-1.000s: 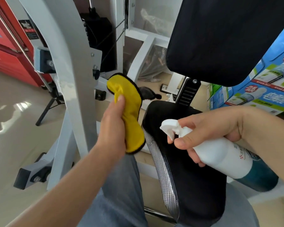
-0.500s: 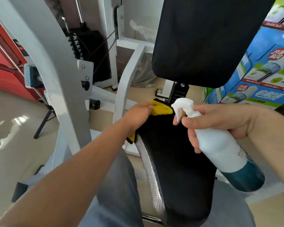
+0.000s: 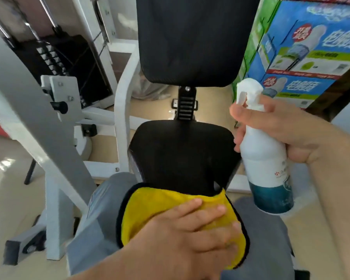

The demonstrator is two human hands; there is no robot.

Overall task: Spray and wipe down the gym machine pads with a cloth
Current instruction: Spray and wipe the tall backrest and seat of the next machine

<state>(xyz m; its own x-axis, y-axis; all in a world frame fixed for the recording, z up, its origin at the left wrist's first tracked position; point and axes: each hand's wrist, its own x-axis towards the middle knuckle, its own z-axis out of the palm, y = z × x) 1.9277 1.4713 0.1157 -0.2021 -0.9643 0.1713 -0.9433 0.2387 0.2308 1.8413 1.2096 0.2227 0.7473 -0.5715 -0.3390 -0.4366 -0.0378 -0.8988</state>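
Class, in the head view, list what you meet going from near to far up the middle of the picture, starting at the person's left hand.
Nearest first: left hand → yellow cloth → seat pad → black ribbed bracket → back pad.

The blue box (image 3: 311, 47) on the right carries large white Chinese characters and a round red badge (image 3: 302, 34) with white characters. Both are printed twice, one panel above the other, and all are too blurred to read surely. The bottle (image 3: 265, 158) bears a small red mark (image 3: 276, 174) and faint print, both illegible. The white tags on the weight stack (image 3: 49, 57) cannot be read.
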